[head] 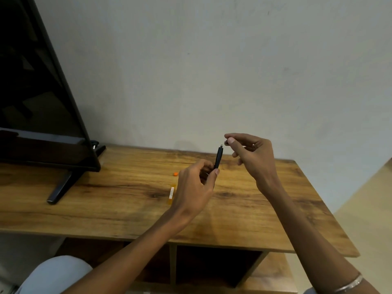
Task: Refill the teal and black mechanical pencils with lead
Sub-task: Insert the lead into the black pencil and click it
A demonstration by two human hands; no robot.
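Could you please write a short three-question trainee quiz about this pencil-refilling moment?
1. True or false: the black pencil lies flat on the wooden table.
2. Which hand grips the black pencil? A) left hand B) right hand
3. Fill in: the small orange cap rests on the ____.

Key: 1 false, it is held upright above the table; 2 A, while the right hand's fingers pinch something small just above its top; 3 table.

Black pencil (218,158) with a pale silvery tip, orange cap (175,174) and amber-yellow lead case (172,193) bearing a white label on a warm brown tabletop (106,194) streaked with dark wood grain, glossy black screen (36,92), grey-white wall (212,60), silver bangle (350,284).
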